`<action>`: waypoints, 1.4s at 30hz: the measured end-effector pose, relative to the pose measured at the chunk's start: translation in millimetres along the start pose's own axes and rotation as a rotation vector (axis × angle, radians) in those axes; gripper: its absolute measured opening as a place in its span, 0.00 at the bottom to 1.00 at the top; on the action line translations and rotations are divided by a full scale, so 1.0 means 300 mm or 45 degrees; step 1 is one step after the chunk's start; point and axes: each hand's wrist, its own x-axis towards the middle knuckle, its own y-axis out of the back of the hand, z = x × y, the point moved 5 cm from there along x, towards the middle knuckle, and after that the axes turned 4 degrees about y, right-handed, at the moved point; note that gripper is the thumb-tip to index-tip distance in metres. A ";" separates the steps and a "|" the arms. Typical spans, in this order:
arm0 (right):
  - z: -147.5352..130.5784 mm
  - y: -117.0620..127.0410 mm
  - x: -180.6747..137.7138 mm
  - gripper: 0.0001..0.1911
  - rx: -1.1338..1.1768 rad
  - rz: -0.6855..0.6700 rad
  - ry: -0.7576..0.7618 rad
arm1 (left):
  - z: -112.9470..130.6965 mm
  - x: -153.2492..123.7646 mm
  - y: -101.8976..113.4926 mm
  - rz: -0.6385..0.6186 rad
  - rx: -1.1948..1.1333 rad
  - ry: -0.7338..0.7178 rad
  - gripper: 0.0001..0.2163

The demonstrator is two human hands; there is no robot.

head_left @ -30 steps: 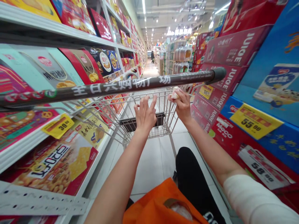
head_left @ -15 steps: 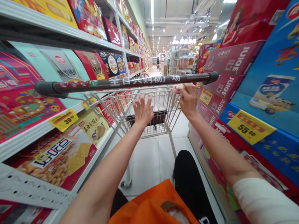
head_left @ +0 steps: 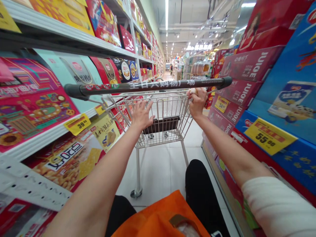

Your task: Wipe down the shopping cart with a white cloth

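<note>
The shopping cart (head_left: 163, 141) stands in front of me, its dark handle bar (head_left: 118, 88) stretching across the view with white lettering on it. My left hand (head_left: 142, 115) is open with fingers spread, holding nothing, just below the bar and over the near end of the wire basket. Closed around a crumpled pale pinkish-white cloth (head_left: 197, 90), my right hand (head_left: 198, 102) is just under the right part of the bar. I cannot tell whether the cloth touches the bar.
Shelves (head_left: 103, 42) of boxed snacks line the left side, with a yellow price tag (head_left: 77, 124) on one edge. Stacked juice cartons (head_left: 247, 62) and a blue box (head_left: 283, 98) rise close on the right. Pale floor tiles (head_left: 158, 168) lie between them.
My left hand has moved left below the bar. The handle's left end appears farther right and the cart sits at a slightly different angle. My right hand still grips the cloth.
</note>
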 end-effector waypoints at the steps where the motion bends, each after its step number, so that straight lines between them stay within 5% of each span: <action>1: -0.032 -0.014 0.001 0.15 0.025 -0.032 -0.002 | 0.001 0.007 -0.003 -0.014 0.008 0.014 0.34; 6: -0.253 -0.092 0.003 0.15 0.120 -0.286 0.189 | 0.000 0.023 -0.013 -0.070 0.019 0.027 0.36; 8: -0.270 -0.096 0.005 0.14 0.114 -0.328 0.257 | -0.004 0.023 -0.009 -0.095 0.037 0.016 0.36; 14: 0.018 -0.001 0.035 0.15 -0.036 -0.061 0.107 | -0.004 0.012 0.011 -0.101 0.074 0.030 0.36; 17: 0.062 -0.004 0.039 0.17 -0.067 -0.017 0.008 | 0.004 0.010 0.010 -0.095 0.063 0.055 0.36; 20: -0.061 -0.055 0.026 0.16 -0.048 0.004 -0.051 | 0.012 0.011 0.009 -0.092 0.056 0.068 0.36; 25: -0.319 -0.135 0.014 0.13 0.031 -0.206 0.169 | 0.009 0.011 0.018 -0.088 0.059 0.055 0.35; 29: -0.262 -0.090 0.033 0.14 0.055 -0.250 0.164 | -0.044 -0.013 0.034 -0.001 0.009 0.006 0.30; 34: -0.143 -0.036 0.042 0.18 0.039 -0.051 -0.229 | -0.174 -0.065 0.070 0.254 -0.031 0.111 0.24; 42: -0.517 -0.187 0.027 0.15 0.164 -0.192 -0.155 | -0.199 -0.067 0.070 0.076 -0.009 0.142 0.24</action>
